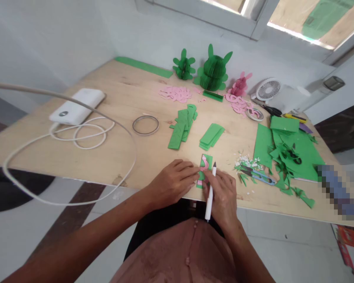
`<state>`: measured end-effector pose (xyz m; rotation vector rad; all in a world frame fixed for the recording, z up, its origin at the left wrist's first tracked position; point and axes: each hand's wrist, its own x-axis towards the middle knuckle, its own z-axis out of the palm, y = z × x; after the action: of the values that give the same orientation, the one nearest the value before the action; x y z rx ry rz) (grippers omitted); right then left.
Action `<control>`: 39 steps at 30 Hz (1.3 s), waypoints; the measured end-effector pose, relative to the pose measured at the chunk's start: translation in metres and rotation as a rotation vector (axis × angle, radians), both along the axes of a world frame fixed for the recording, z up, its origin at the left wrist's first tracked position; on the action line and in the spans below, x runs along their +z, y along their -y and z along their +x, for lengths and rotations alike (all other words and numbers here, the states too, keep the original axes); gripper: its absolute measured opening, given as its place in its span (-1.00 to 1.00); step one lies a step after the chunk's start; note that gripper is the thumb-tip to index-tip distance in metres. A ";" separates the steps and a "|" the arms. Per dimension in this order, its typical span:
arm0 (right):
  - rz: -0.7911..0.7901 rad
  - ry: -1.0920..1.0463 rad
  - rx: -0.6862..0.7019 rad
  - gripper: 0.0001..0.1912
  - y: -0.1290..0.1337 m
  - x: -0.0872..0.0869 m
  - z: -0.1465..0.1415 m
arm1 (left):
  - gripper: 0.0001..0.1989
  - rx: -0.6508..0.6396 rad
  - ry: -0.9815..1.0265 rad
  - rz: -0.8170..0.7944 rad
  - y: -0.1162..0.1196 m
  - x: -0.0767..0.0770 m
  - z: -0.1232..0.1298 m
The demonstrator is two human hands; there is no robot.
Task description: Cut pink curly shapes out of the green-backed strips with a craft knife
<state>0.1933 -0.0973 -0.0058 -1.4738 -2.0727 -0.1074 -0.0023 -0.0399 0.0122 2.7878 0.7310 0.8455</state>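
Note:
A small green paper strip [205, 182] lies near the table's front edge, with a curved pink paper cutout [205, 162] on top of it. My left hand [177, 179] rests flat from the left, its outstretched fingertips touching the strip and cutout. A white pen [210, 198] is held in my right hand [222, 192], dark tip pointing away from me. That hand's fingers also press at the right side of the strip. Just beyond lie a stack of green strips [211, 135] and a pile of green pieces [181, 127] with drawn outlines.
Blue-handled snips [261, 175] lie among paper scraps at right, beside green sheets [306, 157]. Pink cutouts [175, 94], green paper figures [214, 72] and a small fan [268, 89] stand farther back. A tape ring [145, 125] and a cabled power bank [78, 106] are at left.

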 end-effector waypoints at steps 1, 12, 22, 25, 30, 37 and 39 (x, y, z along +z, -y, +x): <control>0.006 0.001 0.001 -0.70 0.000 0.000 0.000 | -0.76 -0.016 -0.005 0.013 -0.002 -0.001 0.000; 0.005 0.020 -0.009 -0.69 -0.001 0.003 -0.002 | -0.77 -0.042 -0.071 0.044 -0.004 -0.007 0.001; 0.003 0.020 -0.010 -0.68 -0.001 0.005 -0.003 | -0.76 -0.036 -0.079 0.019 -0.004 -0.006 0.001; 0.001 0.024 -0.009 -0.68 -0.001 0.004 -0.002 | -0.76 -0.040 -0.078 0.021 -0.004 -0.007 0.000; 0.009 0.024 -0.002 -0.68 -0.002 0.003 -0.002 | -0.77 -0.040 -0.078 0.021 -0.004 -0.007 0.000; 0.013 0.022 0.000 -0.67 -0.002 0.004 -0.002 | -0.78 -0.035 -0.046 -0.009 -0.004 -0.008 0.000; 0.008 0.020 0.000 -0.69 -0.002 0.005 -0.003 | -0.78 -0.031 -0.046 -0.019 -0.004 -0.008 0.000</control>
<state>0.1906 -0.0958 -0.0012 -1.4737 -2.0863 -0.1304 -0.0021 -0.0357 0.0045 2.8024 0.6965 0.7678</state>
